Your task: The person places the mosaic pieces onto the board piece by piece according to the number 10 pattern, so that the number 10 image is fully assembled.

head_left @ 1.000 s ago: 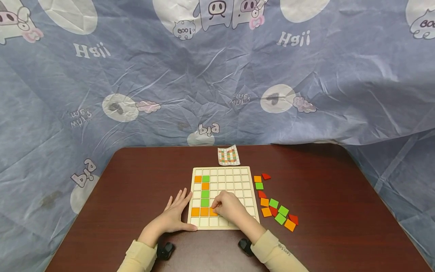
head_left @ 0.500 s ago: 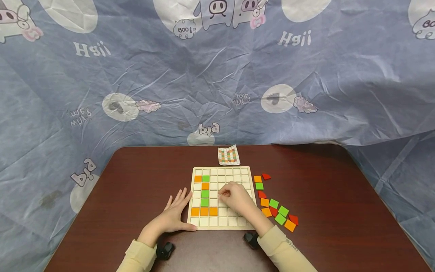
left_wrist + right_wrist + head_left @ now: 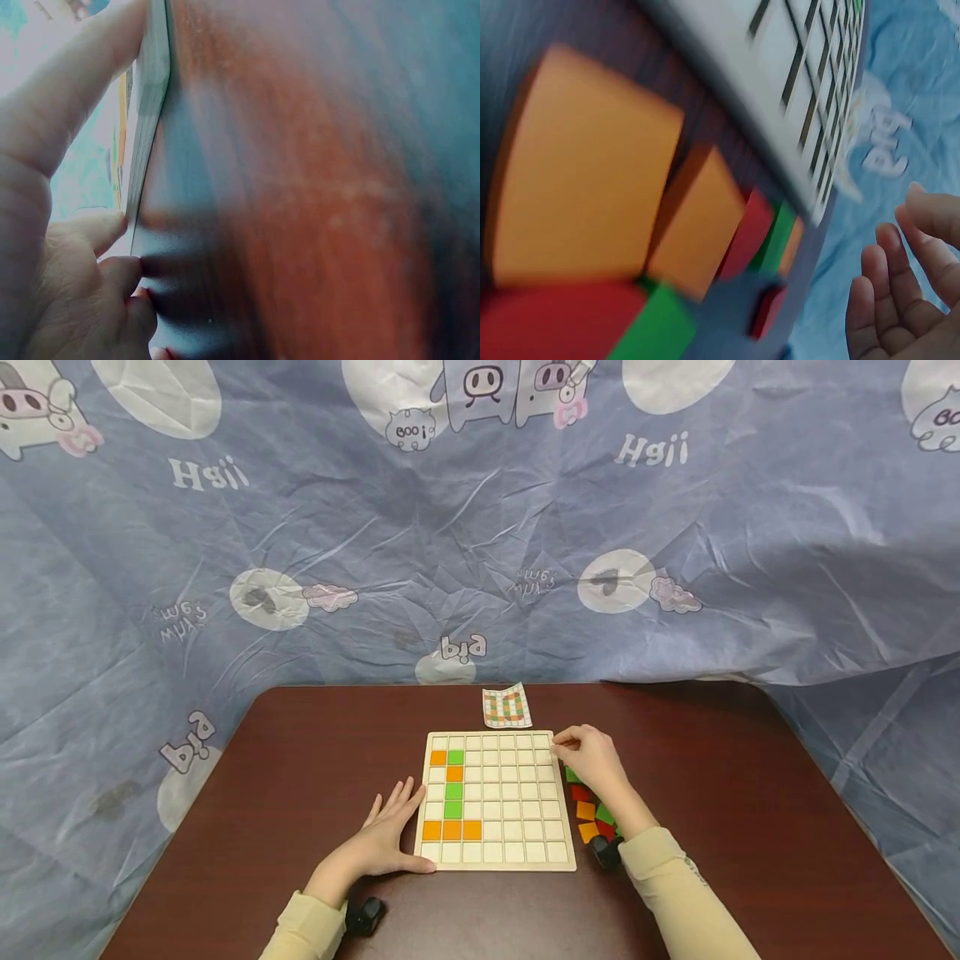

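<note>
My left hand [image 3: 381, 843] rests at the near left corner of a pale wooden grid board [image 3: 511, 792], its thumb on the front edge and its fingers spread along the left side. Orange tiles [image 3: 452, 831] and green tiles [image 3: 453, 791] sit in cells on the board's left part. My right hand [image 3: 592, 758] hovers by the board's far right corner, above the loose pieces. In the right wrist view its fingers [image 3: 889, 277] are loosely bent, apart from the thumb, with nothing between them. The hand and forearm hide some loose pieces in the head view.
Loose orange [image 3: 585, 172], red [image 3: 562, 319] and green [image 3: 656, 326] pieces lie right of the board. A small paper card with a coloured grid pattern [image 3: 507, 707] lies behind it on the dark wooden table [image 3: 330, 760]. A blue printed cloth [image 3: 480, 527] hangs behind.
My right hand let go of the orange tile in the near row, lifted off and moved right and away, to the loose pieces. The left hand stays put.
</note>
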A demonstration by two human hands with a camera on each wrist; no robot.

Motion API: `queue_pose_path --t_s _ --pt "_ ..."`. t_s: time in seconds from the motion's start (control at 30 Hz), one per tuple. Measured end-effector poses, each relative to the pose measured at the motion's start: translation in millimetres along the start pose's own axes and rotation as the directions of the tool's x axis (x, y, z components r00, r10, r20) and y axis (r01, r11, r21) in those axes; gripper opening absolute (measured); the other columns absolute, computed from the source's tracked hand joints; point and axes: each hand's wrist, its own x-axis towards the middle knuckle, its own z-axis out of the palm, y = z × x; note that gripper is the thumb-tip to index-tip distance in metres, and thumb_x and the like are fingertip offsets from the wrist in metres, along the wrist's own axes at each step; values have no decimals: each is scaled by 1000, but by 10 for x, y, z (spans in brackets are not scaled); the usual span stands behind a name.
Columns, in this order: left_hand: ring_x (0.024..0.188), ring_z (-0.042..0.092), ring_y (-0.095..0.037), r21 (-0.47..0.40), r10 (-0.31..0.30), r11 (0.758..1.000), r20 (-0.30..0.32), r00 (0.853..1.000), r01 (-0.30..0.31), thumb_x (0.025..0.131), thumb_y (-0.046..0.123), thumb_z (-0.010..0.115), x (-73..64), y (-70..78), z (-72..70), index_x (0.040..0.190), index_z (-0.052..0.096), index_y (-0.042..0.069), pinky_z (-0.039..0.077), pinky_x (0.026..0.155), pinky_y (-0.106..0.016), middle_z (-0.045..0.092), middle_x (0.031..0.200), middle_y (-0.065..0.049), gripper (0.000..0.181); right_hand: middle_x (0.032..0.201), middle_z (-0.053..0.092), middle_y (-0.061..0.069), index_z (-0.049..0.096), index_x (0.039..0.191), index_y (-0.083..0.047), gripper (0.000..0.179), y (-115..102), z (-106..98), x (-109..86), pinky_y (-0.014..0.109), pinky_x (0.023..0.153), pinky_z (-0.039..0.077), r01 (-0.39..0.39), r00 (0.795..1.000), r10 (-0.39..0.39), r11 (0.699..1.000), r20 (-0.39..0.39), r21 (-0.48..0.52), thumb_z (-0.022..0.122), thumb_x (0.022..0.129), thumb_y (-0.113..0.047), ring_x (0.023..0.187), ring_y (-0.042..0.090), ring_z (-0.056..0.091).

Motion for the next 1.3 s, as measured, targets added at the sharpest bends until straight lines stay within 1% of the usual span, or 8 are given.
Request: queue_pose_path --t_s 0.13,0.23,0.37,0.57,0.8,1.0,1.17,1.3 --pt "153 0 -39 -4 4 1000 7 1000 -4 72 48 85 7 -16 9 158 17 6 -3 119 -64 3 165 -19 118 106 66 17 74 104 -3 18 167 -91 57 35 70 55 -24 999 24 1000 -23 10 70 92 -17 85 27 64" --pt "153 -1 -39 -20 4 1000 13 1000 -4 72 48 85 5 -21 18 158 16 6 -3 119 -65 3 165 -19 118 105 70 18 73 107 -2 22 281 -124 89 37 73 56 -37 998 39 999 -39 39 70 92 -17 86 29 67" --pt "153 1 -40 -28 14 1000 4 1000 -14 71 48 86 -4 -22 32 158 18 5 -2 118 -65 5 165 -21 118 103 73 17 73 110 -2 24 409 -143 119 39 76 56 -88 995 92 994 -48 71 70 92 -18 87 29 68" --pt "153 3 -40 -10 15 1000 -8 1000 -15 70 50 86 -2 -24 43 158 18 6 -1 119 -65 6 165 -21 119 105 72 20 71 112 0 28 533 -129 141 45 83 54 -160 987 162 984 -13 83 73 89 -16 90 32 66" --pt "153 4 -38 -4 1 1000 -10 1000 -1 69 50 86 5 -31 39 158 19 7 0 119 -64 7 165 -19 119 110 69 22 70 113 2 32 575 -107 166 45 85 53 -201 980 200 978 21 60 77 86 -14 94 32 62" --pt "154 3 -37 12 -9 1000 -14 1000 9 69 50 86 19 -45 36 158 19 9 -1 120 -63 7 165 -18 119 105 70 21 69 109 3 28 542 -88 176 45 86 52 -208 978 208 978 7 35 77 85 -9 89 31 62" --pt "154 3 -37 8 -7 1000 -13 1000 7 69 50 86 15 -39 31 158 19 8 -1 119 -63 7 165 -19 119 101 68 20 68 109 2 27 533 -87 166 47 87 50 -212 977 211 977 23 29 76 85 -8 90 31 60" --pt "153 3 -37 -1 -7 1000 -7 1000 7 69 50 86 6 -34 31 158 19 8 -1 119 -63 6 165 -18 119 95 68 16 68 107 0 27 541 -105 165 44 82 49 -213 976 212 977 40 25 78 83 -9 87 29 59"
